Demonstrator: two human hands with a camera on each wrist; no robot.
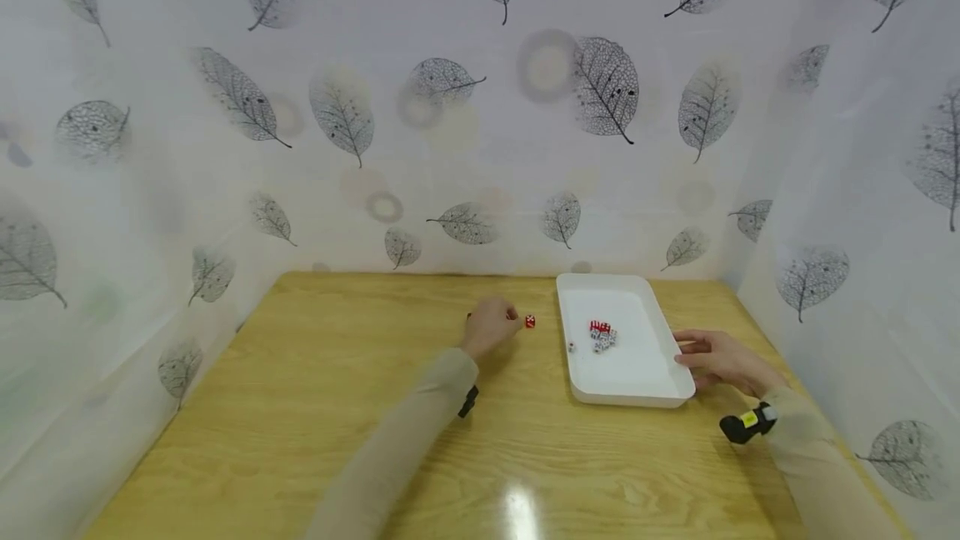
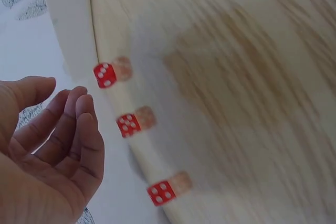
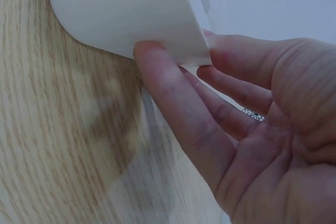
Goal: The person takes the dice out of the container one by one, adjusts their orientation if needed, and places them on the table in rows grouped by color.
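Note:
My left hand (image 1: pixel 492 326) hovers over the table beside a row of red dice. In the left wrist view its fingers are loosely bent, with nothing visible between them and the thumb. Three dice stand there apart from the hand: an upper die (image 2: pixel 105 75), a middle die (image 2: pixel 128 125) and a lower die (image 2: pixel 161 192). In the head view one red die (image 1: pixel 530 321) shows just right of the fingertips; the others are mostly hidden. At the right side of a white tray (image 1: pixel 637 377), my right hand (image 1: pixel 723 361) pinches its edge between thumb and finger.
Inside the tray lies a cluster of white dice (image 1: pixel 604 341) with red dice (image 1: pixel 599 326) at its far side. A single white die (image 1: pixel 571 347) sits by the tray's left wall. The wooden table (image 1: pixel 300 407) is bordered by leaf-printed sheeting (image 1: pixel 480 165) behind and at both sides.

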